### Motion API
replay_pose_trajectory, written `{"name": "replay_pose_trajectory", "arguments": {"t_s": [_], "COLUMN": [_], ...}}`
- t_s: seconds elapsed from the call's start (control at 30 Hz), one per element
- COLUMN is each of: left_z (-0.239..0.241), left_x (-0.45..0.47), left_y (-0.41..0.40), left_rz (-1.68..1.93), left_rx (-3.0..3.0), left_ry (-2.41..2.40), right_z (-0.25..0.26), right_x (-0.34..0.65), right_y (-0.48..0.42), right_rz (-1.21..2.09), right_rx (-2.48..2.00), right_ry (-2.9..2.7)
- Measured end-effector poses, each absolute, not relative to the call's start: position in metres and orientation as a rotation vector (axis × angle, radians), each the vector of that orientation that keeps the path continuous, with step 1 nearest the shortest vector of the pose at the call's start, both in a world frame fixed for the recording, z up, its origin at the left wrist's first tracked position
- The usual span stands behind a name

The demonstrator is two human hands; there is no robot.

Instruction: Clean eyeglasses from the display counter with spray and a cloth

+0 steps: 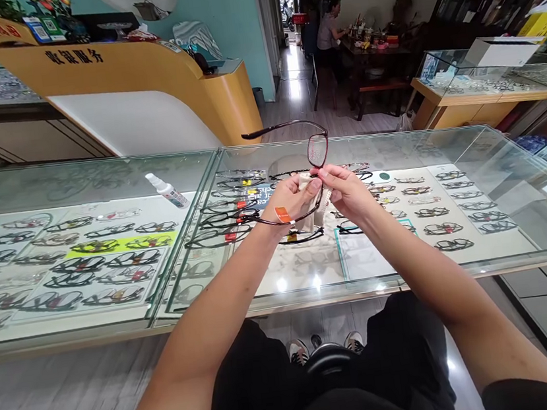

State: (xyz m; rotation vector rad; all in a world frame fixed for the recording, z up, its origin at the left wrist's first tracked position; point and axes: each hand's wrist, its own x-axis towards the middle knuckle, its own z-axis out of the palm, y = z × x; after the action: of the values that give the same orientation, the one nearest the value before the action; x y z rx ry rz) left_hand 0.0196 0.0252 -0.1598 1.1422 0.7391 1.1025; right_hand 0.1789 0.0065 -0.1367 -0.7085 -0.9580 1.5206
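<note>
Above the glass counter, both my hands are closed on one pair of dark-framed eyeglasses (318, 151). One lens stands up above the fingers with droplets or specks on it; the other lens is hidden by the hands. My left hand (289, 200) also grips a pale cloth (309, 217) wrapped about the lower part of the frame. An orange tag (283, 214) hangs on the temple arm near the left wrist. My right hand (346, 191) pinches the frame near its middle. Several other eyeglasses (228, 218) lie in a row left of my hands.
A white spray bottle (167, 190) lies tilted on the glass display counter (275, 298), left of my hands. Many eyeglasses (111, 261) are laid out beneath the glass. Beyond stand a wooden cashier desk (228, 97) and a person (329, 28) seated at a table.
</note>
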Motion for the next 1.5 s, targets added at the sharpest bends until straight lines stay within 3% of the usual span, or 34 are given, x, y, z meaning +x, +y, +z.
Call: {"name": "replay_pose_trajectory", "arguments": {"t_s": [0.2, 0.6, 0.87, 0.97, 1.2, 1.3, 1.5], "left_z": [-0.147, -0.146, -0.149, -0.142, -0.141, -0.144, -0.143], "left_x": [0.017, 0.025, 0.023, 0.014, 0.005, 0.004, -0.005], "left_y": [0.011, 0.013, 0.019, 0.020, 0.022, 0.023, 0.026], "left_rz": [0.920, 1.140, 1.187, 1.183, 1.072, 1.059, 0.858], "left_rx": [1.151, 1.220, 1.149, 1.138, 1.176, 1.191, 1.340], "left_ry": [0.596, 0.744, 0.677, 0.716, 0.731, 0.749, 0.765], "right_z": [-0.135, -0.138, -0.144, -0.145, -0.138, -0.139, -0.139], "right_x": [0.186, 0.176, 0.179, 0.182, 0.203, 0.207, 0.207], "right_y": [0.010, 0.002, 0.009, 0.008, 0.004, 0.008, 0.010], "right_rz": [1.501, 1.488, 1.308, 1.050, -0.230, -0.411, -0.451], "right_rx": [-0.738, -0.748, -0.815, -0.863, -1.153, -1.182, -1.192], "right_ry": [-0.943, -1.027, -1.062, -1.137, -1.948, -2.032, -2.037]}}
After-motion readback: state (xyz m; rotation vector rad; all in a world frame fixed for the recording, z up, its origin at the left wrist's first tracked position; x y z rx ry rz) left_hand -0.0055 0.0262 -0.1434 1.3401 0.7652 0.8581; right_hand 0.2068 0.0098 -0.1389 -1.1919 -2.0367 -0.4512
